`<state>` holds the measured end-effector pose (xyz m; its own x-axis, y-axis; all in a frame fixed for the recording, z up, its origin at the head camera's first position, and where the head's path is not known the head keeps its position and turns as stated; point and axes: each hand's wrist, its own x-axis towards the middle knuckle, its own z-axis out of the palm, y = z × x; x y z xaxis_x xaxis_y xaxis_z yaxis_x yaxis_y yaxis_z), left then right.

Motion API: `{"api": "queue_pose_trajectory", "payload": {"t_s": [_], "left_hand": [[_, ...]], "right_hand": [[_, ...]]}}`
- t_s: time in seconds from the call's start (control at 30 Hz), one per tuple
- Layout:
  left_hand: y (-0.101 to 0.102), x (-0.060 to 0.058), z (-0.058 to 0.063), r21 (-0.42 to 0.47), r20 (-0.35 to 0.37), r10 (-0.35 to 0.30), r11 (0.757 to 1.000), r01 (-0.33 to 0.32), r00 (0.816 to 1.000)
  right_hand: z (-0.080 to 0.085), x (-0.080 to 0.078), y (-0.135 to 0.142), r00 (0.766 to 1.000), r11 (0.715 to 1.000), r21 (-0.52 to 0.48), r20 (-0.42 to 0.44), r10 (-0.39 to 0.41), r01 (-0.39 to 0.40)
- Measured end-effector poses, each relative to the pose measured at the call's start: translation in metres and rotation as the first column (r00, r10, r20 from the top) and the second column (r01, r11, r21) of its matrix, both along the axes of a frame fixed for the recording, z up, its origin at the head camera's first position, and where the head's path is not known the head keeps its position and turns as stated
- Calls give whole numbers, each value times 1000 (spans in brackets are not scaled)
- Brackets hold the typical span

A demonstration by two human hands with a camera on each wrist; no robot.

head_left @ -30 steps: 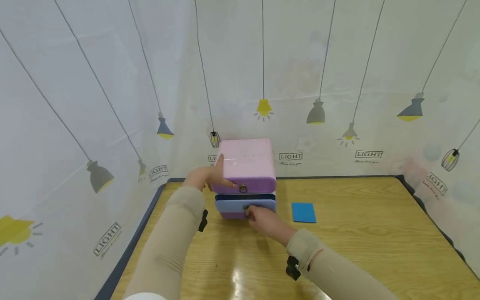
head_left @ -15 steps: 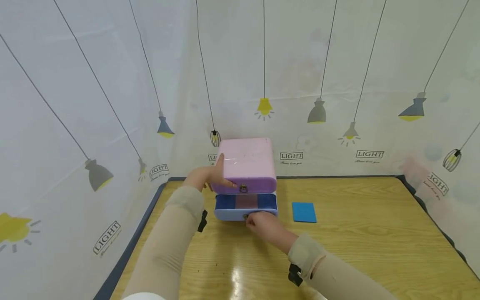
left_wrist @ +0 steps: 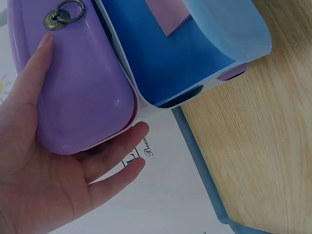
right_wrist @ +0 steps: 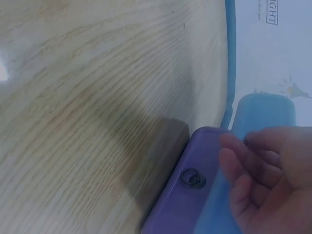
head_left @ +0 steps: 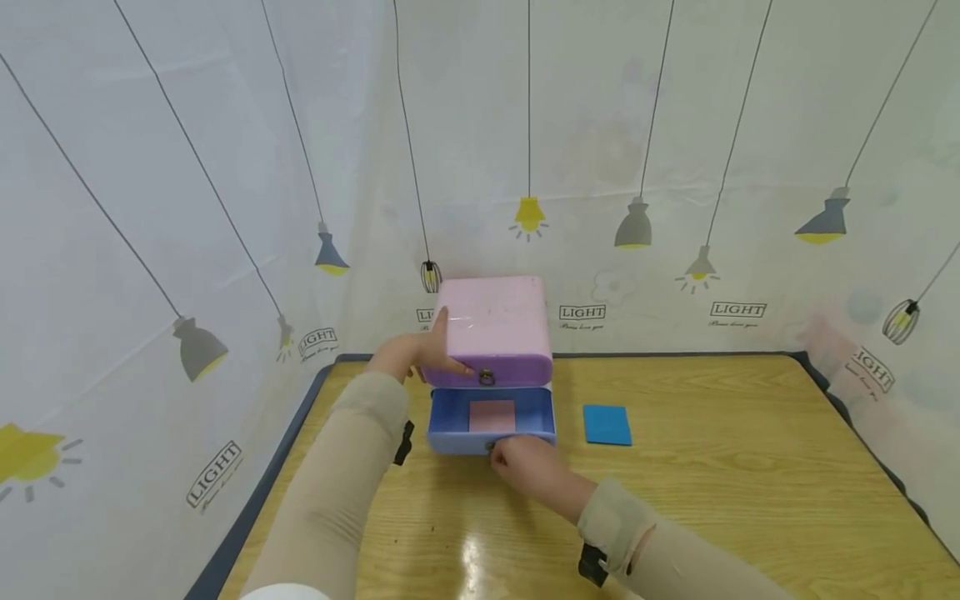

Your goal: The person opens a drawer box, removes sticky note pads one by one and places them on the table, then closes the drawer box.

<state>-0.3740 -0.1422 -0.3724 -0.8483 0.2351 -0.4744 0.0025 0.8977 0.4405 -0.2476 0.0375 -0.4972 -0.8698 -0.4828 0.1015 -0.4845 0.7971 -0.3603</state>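
A small drawer box with a pink top stands against the back wall. My left hand rests on its left side, fingers extended, with the thumb lying on the purple top drawer just below a metal ring pull. The blue middle drawer is pulled out, and a flat pink square lies inside. At that drawer's front, my right hand pinches its ring pull, largely hidden by the curled fingers. Below it, the purple bottom drawer with its own ring is closed.
To the right of the box, a flat blue square lies on the wood-grain table. A white sheet printed with hanging lamps rises behind and along both sides. A dark strip borders the table's back edge.
The right hand has drawn the blue middle drawer out toward the person, from slightly ajar to well out, uncovering the pink square. The left hand has stayed on the box.
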Motion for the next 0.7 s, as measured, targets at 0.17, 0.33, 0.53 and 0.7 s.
{"api": "queue_pose_trajectory", "payload": {"t_s": [0.17,0.33,0.53,0.7], "left_hand": [[1,1,1,8,-1,-1,1000,1,1000],[0,1,1,9,5,-1,1000,1,1000],[0,1,2,11,6,-16,1000,16,1000],[0,1,2,16,-3,-14,1000,14,1000]], "right_hand": [[4,9,-3,999,999,-28,38,-21,22],[4,15,-4,998,998,-51,53,-29,31],[0,19,-5,997,995,-81,67,-48,54],[0,24,-6,994,994,-89,101,-52,61]]}}
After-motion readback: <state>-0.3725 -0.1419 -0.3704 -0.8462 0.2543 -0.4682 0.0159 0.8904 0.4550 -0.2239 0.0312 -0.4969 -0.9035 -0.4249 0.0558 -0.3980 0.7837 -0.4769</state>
